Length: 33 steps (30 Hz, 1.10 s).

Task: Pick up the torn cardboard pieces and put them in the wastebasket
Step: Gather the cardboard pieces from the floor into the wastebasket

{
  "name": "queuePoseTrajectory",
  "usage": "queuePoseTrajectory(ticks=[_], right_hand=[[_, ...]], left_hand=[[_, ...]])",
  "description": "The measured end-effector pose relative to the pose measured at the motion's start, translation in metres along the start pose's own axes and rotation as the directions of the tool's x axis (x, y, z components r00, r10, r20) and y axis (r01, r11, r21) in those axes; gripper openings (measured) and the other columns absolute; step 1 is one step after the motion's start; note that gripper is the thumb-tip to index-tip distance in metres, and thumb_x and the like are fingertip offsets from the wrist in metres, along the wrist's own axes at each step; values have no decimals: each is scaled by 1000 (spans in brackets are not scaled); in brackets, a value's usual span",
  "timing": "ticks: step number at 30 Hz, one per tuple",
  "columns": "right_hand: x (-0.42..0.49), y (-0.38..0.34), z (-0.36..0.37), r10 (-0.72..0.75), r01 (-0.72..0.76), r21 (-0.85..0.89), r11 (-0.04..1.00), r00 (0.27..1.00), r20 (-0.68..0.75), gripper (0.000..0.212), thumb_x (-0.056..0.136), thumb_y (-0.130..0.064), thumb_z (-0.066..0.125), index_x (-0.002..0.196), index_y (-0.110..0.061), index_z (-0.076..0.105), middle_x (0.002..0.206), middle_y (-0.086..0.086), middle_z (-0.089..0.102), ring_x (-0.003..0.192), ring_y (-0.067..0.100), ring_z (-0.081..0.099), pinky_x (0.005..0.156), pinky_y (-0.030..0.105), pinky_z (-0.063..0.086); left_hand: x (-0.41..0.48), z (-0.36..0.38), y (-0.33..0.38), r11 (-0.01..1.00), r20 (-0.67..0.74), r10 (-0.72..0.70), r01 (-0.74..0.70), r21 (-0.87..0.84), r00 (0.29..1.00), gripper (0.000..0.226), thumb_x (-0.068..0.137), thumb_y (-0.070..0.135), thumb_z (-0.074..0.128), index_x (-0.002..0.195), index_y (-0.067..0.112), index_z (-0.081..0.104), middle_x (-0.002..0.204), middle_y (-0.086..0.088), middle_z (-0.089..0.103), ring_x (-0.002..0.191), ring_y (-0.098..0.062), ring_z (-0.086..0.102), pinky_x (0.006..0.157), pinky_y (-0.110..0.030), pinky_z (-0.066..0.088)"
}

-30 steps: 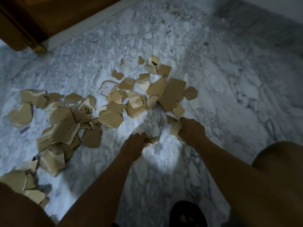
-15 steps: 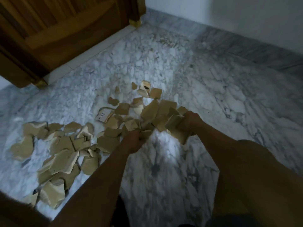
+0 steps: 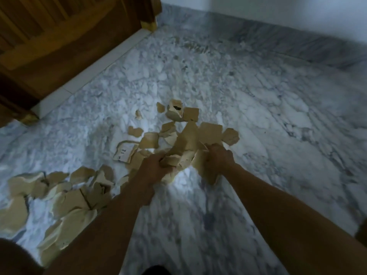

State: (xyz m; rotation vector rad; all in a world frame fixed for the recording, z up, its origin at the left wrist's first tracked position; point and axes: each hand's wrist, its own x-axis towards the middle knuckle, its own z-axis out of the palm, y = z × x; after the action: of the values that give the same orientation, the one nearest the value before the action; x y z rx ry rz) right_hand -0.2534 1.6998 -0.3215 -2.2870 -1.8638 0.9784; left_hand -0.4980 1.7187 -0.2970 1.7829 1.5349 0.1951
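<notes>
1. The cardboard pieces (image 3: pixel 210 133) lie scattered on the floor (image 3: pixel 268 116), in a band from the near left to the middle.
2. The left hand (image 3: pixel 156 167) and right hand (image 3: pixel 217 157) are side by side in the middle, each gripping pieces at the near edge of the middle cluster, with a bunch of pieces between them.
3. A larger heap (image 3: pixel 69 199) lies left of the left forearm, nearer the person.
4. A few small pieces lie behind the cluster, farther off.
5. The door (image 3: pixel 59 36) stands at the far left; the wall (image 3: pixel 278 8) runs along the far right.
</notes>
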Motion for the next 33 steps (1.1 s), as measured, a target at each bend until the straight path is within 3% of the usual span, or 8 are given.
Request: queuePoseTrajectory(ticks=[4,8,11,14,17,22,28,33], right_hand=[[-9,6,-10,28,-30,50,998,999,40,38,87,-28,65,122,-20,52,120,7,62,117,29,58,94,45,45],[-21,23,-50,144,-167,120,979,974,176,63,80,-19,78,129,-16,39,115,13,57,97,29,57,72,39,49],[-19,41,-87,255,-259,45,965,964,80,56,87,-24,70,136,-20,44,127,13,58,108,31,59,79,37,49],[-12,62,-103,299,-300,-88,950,954,-28,29,90,-30,61,117,-20,61,118,8,63,104,26,62,78,35,49],[-11,79,-82,285,-292,-167,942,956,-65,27,91,-36,57,112,-19,61,112,7,61,103,27,61,75,35,48],[-12,112,-42,275,-285,-137,949,958,-87,31,78,-37,73,98,-24,53,99,4,58,101,31,60,67,34,47],[2,123,-55,285,-287,-119,951,958,-31,39,82,-29,70,118,-18,60,112,8,62,102,29,64,73,35,49],[34,131,-96,338,-350,56,935,928,160,43,83,-30,77,115,-4,64,101,8,61,91,22,59,75,32,46]], left_hand=[[29,-15,4,999,86,-25,27,-20,996,46,69,45,76,108,22,73,97,-3,75,90,-22,70,81,-43,58],[58,-30,29,996,194,56,-67,54,979,58,70,52,73,110,9,69,91,-10,73,84,-28,70,77,-47,58],[82,-29,52,988,257,96,-124,95,962,52,77,43,77,114,7,68,106,-13,70,100,-32,66,85,-48,55],[113,-10,76,962,331,152,-217,169,931,71,74,45,82,129,6,59,125,-12,63,116,-32,59,93,-43,50],[144,17,100,885,441,159,-326,332,883,73,77,47,79,134,8,56,138,-10,53,130,-34,47,103,-43,42],[192,54,108,764,523,55,-373,526,851,91,61,68,70,140,27,50,164,-10,10,149,-37,12,116,-57,21],[187,68,107,667,336,247,-411,622,909,64,79,56,68,131,23,53,136,-8,41,124,-37,42,95,-52,42],[161,56,122,929,129,317,-335,157,940,47,79,33,78,101,1,51,97,-18,55,89,-30,55,70,-45,44]])
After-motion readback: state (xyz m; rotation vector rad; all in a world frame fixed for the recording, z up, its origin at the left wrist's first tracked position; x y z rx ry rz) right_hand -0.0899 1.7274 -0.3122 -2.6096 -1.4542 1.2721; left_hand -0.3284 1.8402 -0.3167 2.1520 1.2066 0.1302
